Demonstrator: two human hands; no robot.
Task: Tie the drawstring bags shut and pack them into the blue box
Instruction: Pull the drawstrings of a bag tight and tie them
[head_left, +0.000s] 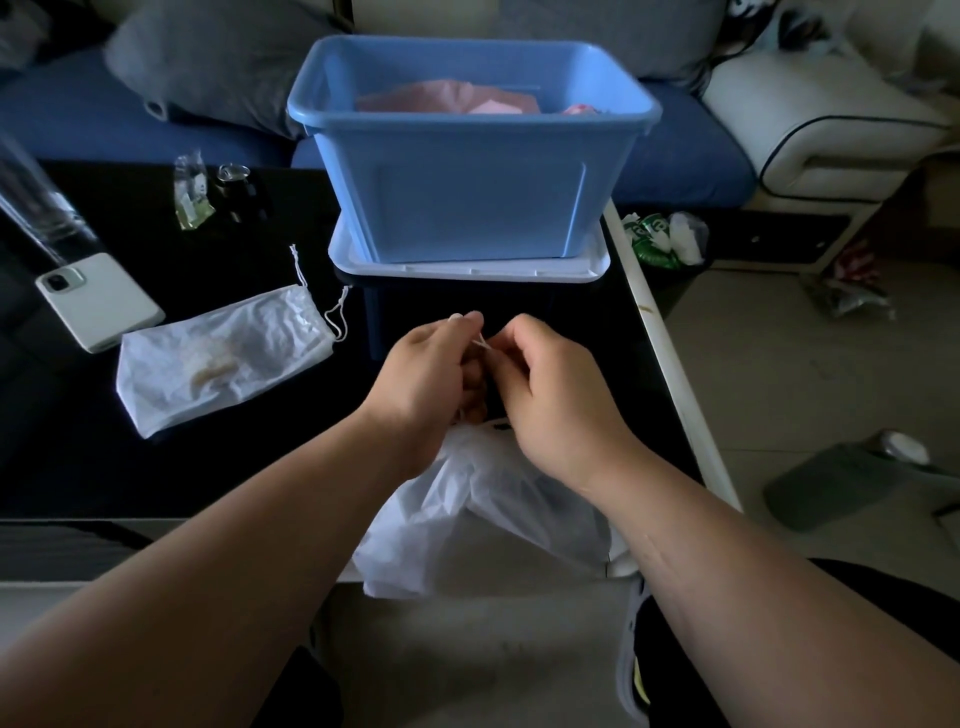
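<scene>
**Head view.** Both hands meet at the centre of the field, above the near part of the dark bench (156, 467). The left hand (428, 364) and the right hand (553, 387) have their fingers curled. The grip of each is clenched in a pinch on the thin white drawstring (481, 343), a short length of which shows between the fingertips.

The held bag (483, 514), white and translucent, hangs from the hands toward 6 o'clock and overhangs the bench edge. Its mouth is hidden behind the fingers, so it cannot be told whether a knot is formed.

At 12 o'clock from the hands stands the blue box (467, 171), seated on a pale lid (467, 271). Pink material (452, 98) lies inside the box.

At 9 o'clock a second white bag (223, 358) lies flat on the bench. Its cords (337, 312) lie loose at the mouth end, the end nearest the box. Just beside that bag, toward 9 to 10 o'clock, a white phone (98, 301) lies face down. A blue sofa (78, 114) runs behind the bench at 11 o'clock.
</scene>
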